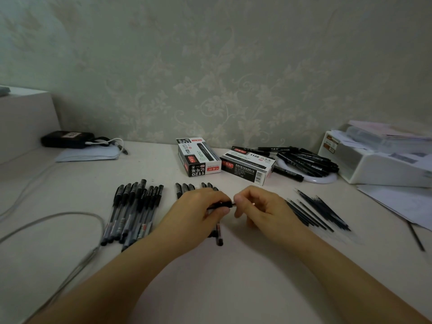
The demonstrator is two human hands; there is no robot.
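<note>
The left hand (198,206) curls round a black pen (222,204), held just above the table (222,277). The right hand (261,206) pinches the pen's tip end between thumb and forefinger. A bunch of pens (133,213) lies to the left, loose refills (315,211) to the right, and two marker boxes (198,157) behind.

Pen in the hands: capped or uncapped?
Cannot tell. The left hand grips the pen by its black body, the right hand pinches its end, and both cover the tip.
</note>
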